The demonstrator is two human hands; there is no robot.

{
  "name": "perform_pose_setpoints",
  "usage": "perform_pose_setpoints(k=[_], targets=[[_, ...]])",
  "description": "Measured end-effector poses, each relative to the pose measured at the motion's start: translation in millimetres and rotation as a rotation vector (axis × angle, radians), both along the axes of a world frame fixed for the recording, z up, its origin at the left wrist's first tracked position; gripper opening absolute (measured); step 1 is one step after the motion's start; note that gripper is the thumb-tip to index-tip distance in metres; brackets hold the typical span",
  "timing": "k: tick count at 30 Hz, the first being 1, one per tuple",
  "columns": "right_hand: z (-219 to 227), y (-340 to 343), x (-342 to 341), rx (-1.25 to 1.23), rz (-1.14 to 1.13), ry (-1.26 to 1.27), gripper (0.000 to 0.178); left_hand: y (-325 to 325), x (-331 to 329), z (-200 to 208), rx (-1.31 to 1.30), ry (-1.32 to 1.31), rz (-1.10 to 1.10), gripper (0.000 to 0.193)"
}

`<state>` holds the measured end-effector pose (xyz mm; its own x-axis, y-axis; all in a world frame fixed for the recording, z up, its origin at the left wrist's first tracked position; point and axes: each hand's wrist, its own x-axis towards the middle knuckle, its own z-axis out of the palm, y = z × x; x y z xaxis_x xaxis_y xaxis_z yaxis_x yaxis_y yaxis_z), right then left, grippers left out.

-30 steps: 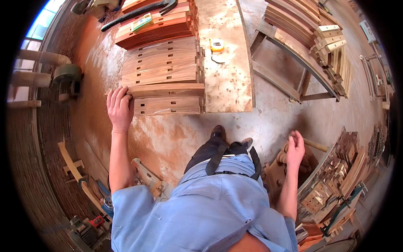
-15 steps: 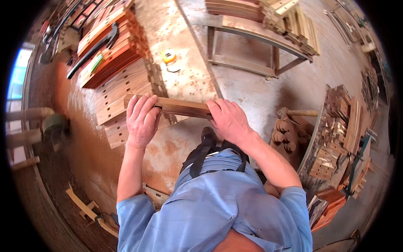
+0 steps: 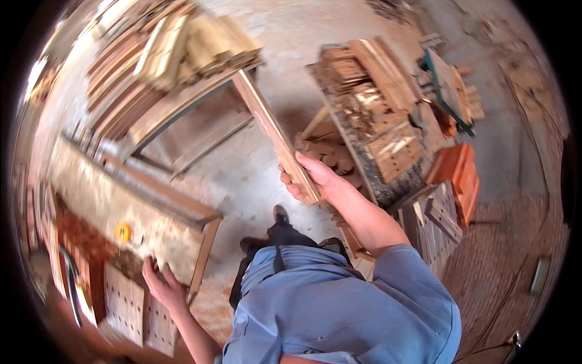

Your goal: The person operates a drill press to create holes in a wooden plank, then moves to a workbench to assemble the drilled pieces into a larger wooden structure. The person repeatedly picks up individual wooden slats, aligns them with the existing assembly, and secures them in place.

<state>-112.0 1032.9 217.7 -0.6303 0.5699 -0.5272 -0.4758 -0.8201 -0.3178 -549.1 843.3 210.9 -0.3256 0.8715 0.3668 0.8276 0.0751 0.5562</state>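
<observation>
A wooden bar (image 3: 264,118) slants upward to the left from my right hand (image 3: 316,176), which is closed around it near its lower end. Its far end hangs in front of a low metal-framed stand. My left hand (image 3: 162,282) holds nothing, and its slightly bent fingers are apart. It is near the edge of the workbench (image 3: 170,233), close to a yellow tape measure (image 3: 123,232) and boards with drilled holes (image 3: 124,300).
Timber is piled on the stand (image 3: 200,51) at the far left. On the right, a bench carries stacked wooden parts (image 3: 388,115). Beyond my right arm are reddish boards (image 3: 456,182). A dark-handled hammer (image 3: 71,285) lies at the lower left.
I have turned to the right, and the view has swung round. My left hand has let go of the wooden bar, which my right hand now carries alone, tilted upward.
</observation>
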Motion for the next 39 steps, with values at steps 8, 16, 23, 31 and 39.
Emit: perform_pose_setpoints(k=[8, 16, 23, 31, 39], targets=[[90, 73, 169, 0.542, -0.042, -1.537, 0.036, 41, 36, -2, -0.097, 0.114, -0.088, 0.040], [84, 101, 286, 0.394, -0.406, -0.993, 0.035, 63, 74, 2, -0.194, 0.137, -0.038, 0.040], [63, 102, 295, 0.397, -0.404, -0.960, 0.034, 77, 91, 1, -0.227, 0.180, -0.073, 0.038], [53, 109, 303, 0.767, -0.301, -1.917, 0.036, 93, 114, 6, -0.258, 0.127, -0.054, 0.038], [65, 135, 342, 0.759, -0.173, -2.370, 0.034, 97, 133, 21, -0.251, 0.233, -0.081, 0.042]])
